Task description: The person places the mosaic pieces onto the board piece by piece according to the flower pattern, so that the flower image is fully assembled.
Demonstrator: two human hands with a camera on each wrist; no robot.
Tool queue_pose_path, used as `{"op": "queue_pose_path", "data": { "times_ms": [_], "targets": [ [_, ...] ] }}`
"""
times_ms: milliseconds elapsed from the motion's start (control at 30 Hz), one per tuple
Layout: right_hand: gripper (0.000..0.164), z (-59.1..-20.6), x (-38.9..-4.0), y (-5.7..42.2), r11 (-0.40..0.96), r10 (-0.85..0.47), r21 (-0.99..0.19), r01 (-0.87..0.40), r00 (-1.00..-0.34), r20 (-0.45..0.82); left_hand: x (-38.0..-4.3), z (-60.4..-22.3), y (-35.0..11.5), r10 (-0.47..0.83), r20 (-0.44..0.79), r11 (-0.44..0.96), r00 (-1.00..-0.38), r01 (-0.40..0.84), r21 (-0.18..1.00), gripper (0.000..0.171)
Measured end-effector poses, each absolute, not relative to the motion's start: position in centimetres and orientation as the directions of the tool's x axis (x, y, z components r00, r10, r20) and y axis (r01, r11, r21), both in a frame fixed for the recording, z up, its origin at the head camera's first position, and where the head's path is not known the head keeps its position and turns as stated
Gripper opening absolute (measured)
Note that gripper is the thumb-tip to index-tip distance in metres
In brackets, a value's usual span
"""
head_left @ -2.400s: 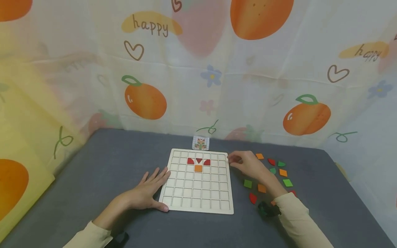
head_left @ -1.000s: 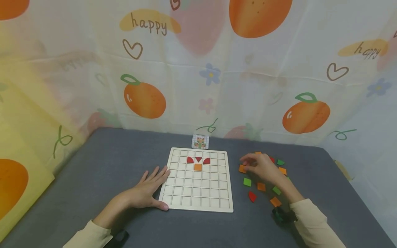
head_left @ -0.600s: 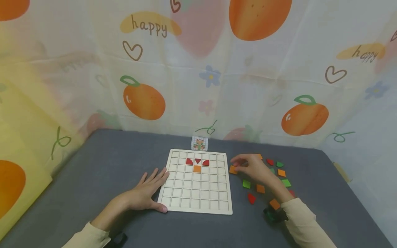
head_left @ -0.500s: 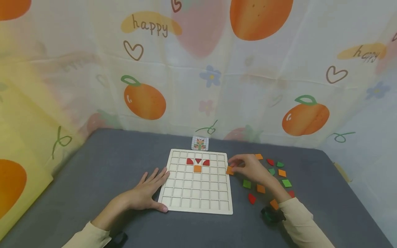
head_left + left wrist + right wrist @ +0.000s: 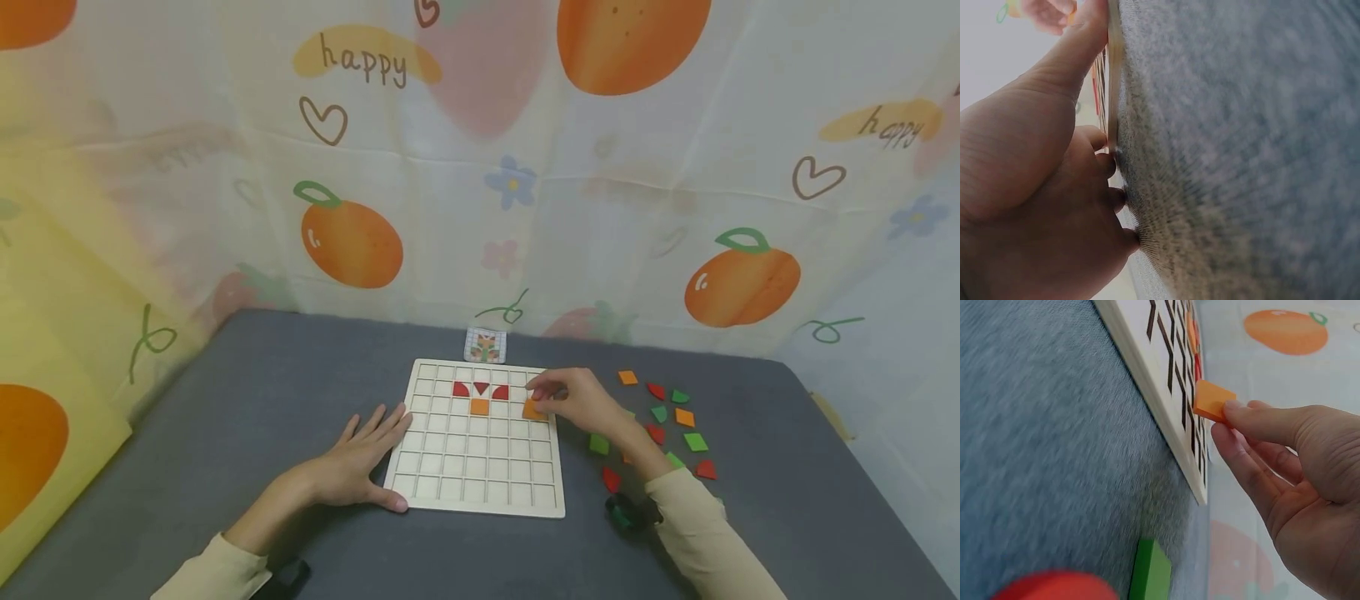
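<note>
A white grid board (image 5: 476,500) lies flat on the dark grey table. Three red pieces, among them a red triangle (image 5: 481,387), and an orange square (image 5: 479,407) sit in cells near its far side. My left hand (image 5: 352,467) rests with spread fingers along the board's left edge, thumb at the near corner. Over the right part of the board, my right hand (image 5: 581,404) pinches an orange square tile (image 5: 1211,401) between thumb and fingertips. In the right wrist view the tile is tilted and held above the grid.
Loose pieces lie right of the board, including a green square (image 5: 695,442), a red quarter-round piece (image 5: 611,479) and an orange square (image 5: 627,377). A small pattern card (image 5: 485,345) lies behind the board. A printed cloth (image 5: 600,208) hangs at the table's back edge.
My right hand moved right to the loose pieces, picked up an orange square tile, and carried it left over the board's right part. My left hand stays at the board's edge.
</note>
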State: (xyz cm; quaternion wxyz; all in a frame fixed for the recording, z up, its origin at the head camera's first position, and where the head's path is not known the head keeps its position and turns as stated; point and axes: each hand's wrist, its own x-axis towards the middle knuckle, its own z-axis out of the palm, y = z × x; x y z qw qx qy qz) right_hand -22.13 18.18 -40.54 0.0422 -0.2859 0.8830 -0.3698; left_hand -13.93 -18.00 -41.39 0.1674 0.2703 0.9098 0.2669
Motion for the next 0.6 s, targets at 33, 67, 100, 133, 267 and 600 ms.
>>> {"op": "queue_pose_path", "data": {
  "times_ms": [33,67,100,133,267,600],
  "targets": [
    [0.028,-40.5,-22.2,18.0,0.559,-0.538,-0.680,-0.475,-0.831,0.138,-13.9,-41.4,-18.0,0.581,-0.160,0.711,-0.798,0.402,0.576,0.117],
    [0.028,-40.5,-22.2,17.8,0.557,-0.539,-0.681,-0.476,-0.831,0.139,-14.0,-41.4,-18.0,0.580,-0.160,0.712,-0.799,0.402,0.576,0.117],
    [0.027,-40.5,-22.3,17.5,0.556,-0.540,-0.679,-0.479,-0.829,0.143,-14.0,-41.4,-18.0,0.579,-0.161,0.713,-0.799,0.401,0.575,0.117],
    [0.027,-40.4,-22.3,17.3,0.557,-0.539,-0.679,-0.479,-0.830,0.144,-14.0,-41.5,-17.9,0.577,-0.165,0.717,-0.800,0.399,0.572,0.117],
    [0.025,-40.2,-22.2,16.3,0.550,-0.545,-0.686,-0.476,-0.827,0.137,-14.0,-41.6,-17.9,0.576,-0.170,0.720,-0.800,0.397,0.570,0.117],
    [0.024,-40.3,-22.8,14.0,0.542,-0.565,-0.697,-0.470,-0.817,0.112,-14.2,-42.0,-18.0,0.565,-0.173,0.730,-0.806,0.392,0.559,0.118]
  ]
}}
